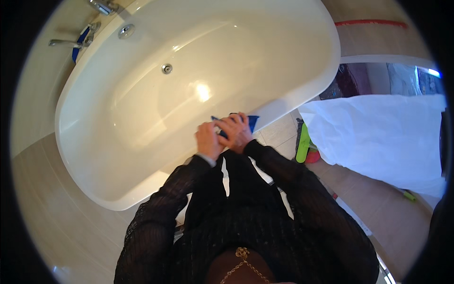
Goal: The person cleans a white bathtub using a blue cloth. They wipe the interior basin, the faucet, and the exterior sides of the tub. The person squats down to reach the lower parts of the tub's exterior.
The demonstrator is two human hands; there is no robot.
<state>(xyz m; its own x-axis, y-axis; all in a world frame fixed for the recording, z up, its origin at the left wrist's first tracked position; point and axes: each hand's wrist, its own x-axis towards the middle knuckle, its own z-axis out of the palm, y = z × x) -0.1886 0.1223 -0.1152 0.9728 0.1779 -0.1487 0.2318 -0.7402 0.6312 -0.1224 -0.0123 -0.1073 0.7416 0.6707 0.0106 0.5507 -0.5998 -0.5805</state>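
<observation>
My left hand [209,140] and my right hand [234,132] are close together at the near rim of a white bathtub [106,193]. Between them is a blue cloth [253,122], bunched up, with a corner sticking out to the right of my right hand. My right fingers are bent over the cloth, and the left fingers press in from the other side. Much of the cloth is hidden under the hands. Inside the tub, a metal drain [166,69] and a round overflow fitting [126,31] show.
A chrome faucet [103,6] and a chrome lever [64,43] with a blue item [81,44] behind it sit past the tub's left end. On the right are a white sheet [379,142], a green-handled tool [303,143] and a red strip [370,23].
</observation>
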